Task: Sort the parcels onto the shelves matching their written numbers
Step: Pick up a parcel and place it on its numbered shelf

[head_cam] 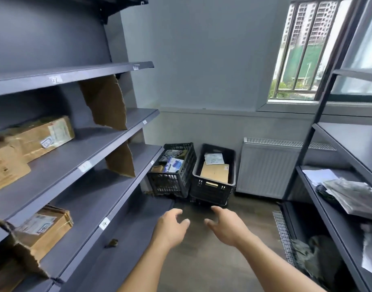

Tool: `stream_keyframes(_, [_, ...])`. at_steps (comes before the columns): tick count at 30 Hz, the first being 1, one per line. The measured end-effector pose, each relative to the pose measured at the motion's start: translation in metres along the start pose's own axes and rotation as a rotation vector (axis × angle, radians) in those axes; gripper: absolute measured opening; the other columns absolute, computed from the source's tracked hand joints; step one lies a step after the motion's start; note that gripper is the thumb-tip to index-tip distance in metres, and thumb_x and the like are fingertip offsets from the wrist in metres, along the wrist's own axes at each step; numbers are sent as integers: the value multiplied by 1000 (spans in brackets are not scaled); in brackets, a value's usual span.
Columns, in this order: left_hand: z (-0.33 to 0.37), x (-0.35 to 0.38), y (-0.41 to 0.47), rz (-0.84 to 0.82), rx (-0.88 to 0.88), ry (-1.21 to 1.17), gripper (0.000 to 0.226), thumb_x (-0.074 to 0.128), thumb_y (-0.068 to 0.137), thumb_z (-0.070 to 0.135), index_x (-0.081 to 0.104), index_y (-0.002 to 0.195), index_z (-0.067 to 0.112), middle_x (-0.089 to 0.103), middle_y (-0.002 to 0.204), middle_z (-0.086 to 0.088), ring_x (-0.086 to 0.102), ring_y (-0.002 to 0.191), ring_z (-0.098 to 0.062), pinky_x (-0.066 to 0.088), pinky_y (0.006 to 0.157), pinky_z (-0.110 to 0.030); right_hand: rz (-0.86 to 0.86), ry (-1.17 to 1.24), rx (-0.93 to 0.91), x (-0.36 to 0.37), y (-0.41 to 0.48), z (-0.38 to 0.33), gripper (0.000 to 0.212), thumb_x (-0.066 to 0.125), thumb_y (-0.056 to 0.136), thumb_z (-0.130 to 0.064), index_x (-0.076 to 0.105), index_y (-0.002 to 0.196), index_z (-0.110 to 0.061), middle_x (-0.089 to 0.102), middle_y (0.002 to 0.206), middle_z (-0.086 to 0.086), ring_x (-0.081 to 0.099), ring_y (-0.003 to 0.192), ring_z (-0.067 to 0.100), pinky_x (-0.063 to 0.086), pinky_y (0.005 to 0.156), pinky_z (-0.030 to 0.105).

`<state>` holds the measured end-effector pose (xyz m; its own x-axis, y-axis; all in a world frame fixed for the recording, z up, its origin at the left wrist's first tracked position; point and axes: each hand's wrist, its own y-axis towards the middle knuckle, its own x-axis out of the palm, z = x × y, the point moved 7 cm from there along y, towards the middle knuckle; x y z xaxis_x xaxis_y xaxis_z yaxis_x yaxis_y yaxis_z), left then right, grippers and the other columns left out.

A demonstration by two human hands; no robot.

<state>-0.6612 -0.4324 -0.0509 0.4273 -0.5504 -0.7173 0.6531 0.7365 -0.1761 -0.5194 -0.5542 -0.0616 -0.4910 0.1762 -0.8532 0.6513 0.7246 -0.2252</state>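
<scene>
Both my hands reach forward over the floor and hold nothing. My left hand (170, 227) and my right hand (226, 225) have loosely spread fingers, palms facing each other. Ahead on the floor stand two black crates. The left crate (172, 182) holds a blue-and-white box (173, 165) and dark parcels. The right crate (212, 188) holds a brown cardboard parcel (215, 173) and a grey bag parcel (214, 158). On my left, the grey shelves (109, 144) carry white number labels (85, 166) and cardboard parcels (44, 137).
Torn cardboard dividers (105, 102) stand upright on the left shelves. A second shelf unit (336, 186) on the right holds grey bag parcels (353, 194) and papers. A white radiator (269, 167) and a barred window (301, 49) are at the back wall.
</scene>
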Motion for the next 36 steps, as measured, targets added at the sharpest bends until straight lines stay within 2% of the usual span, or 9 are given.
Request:
stream_keyframes(6, [32,-1,108,-13,27,1,48,62,93,37,55,139,25,57,140,5,52,129,-13,41,102,-26,41,48,48,-39,94,4,65,52,98,-49,34,154,-20,46,151,5,41,140,25,38,112,36])
stream_keyframes(14, [55,27,201,-88,30,82,48,59,96,33,52,142,23,55,143,2,48,133,-15,36,106,-24,-25,95,92,-44,192,33,65,52,99,-48,33,155,-21,44,153,5,41,140,25,39,111,37])
stream_keyframes(17, [66,40,244,-82,7,91,48,59,96,34,52,142,23,55,142,1,48,133,-15,36,107,-24,-50,70,70,-50,241,46,67,52,98,-50,33,155,-21,43,154,5,40,141,25,38,113,38])
stream_keyframes(22, [84,61,320,-60,-86,77,48,59,95,35,52,141,23,55,142,2,49,131,-16,38,107,-26,-115,42,17,-66,330,68,63,53,94,-53,42,149,-23,53,145,4,49,133,24,45,106,39])
stream_keyframes(30, [105,69,407,-8,-224,67,46,59,96,36,52,141,25,53,143,4,49,131,-16,39,106,-27,-245,-63,-104,-97,440,65,64,50,101,-47,30,156,-21,44,152,5,45,137,27,41,110,40])
stream_keyframes(36, [92,68,467,1,-285,43,45,58,97,36,53,141,25,54,144,4,50,131,-15,40,105,-26,-323,-132,-170,-85,514,48,55,49,101,-47,43,148,-18,49,146,8,47,133,29,42,106,38])
